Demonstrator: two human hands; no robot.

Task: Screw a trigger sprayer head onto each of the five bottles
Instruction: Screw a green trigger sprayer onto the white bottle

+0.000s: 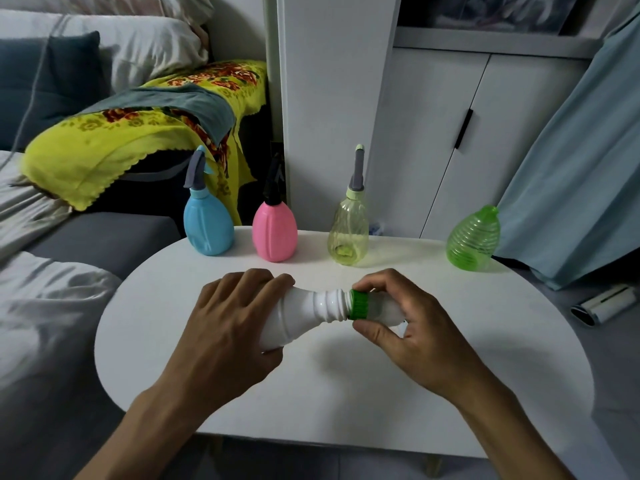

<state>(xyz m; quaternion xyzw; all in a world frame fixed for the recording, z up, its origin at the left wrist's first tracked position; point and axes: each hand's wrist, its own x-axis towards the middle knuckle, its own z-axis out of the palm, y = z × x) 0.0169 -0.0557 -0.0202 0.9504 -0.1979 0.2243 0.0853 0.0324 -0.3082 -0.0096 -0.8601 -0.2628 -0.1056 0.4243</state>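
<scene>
A white bottle (pixel 304 311) lies sideways above the white table (pixel 346 393), neck pointing right. My left hand (pixel 225 323) grips its body. My right hand (pixel 408 323) pinches the green ribbed collar (pixel 360 304) of a white sprayer head (pixel 389 311), which sits at the bottle's neck; my fingers hide most of the head. Along the table's far edge stand a blue bottle (pixel 207 226), a pink bottle (pixel 274 233) and a pale yellow bottle (pixel 348 233), each with a sprayer head on top. A green ribbed bottle (pixel 473 240) stands at the far right with a bare neck.
A grey sofa with a yellow flowered cloth (pixel 138 133) lies to the left. White cabinets (pixel 450 133) stand behind the table and a blue curtain (pixel 581 168) hangs at the right. A white roller-like object (pixel 604 304) lies on the floor to the right.
</scene>
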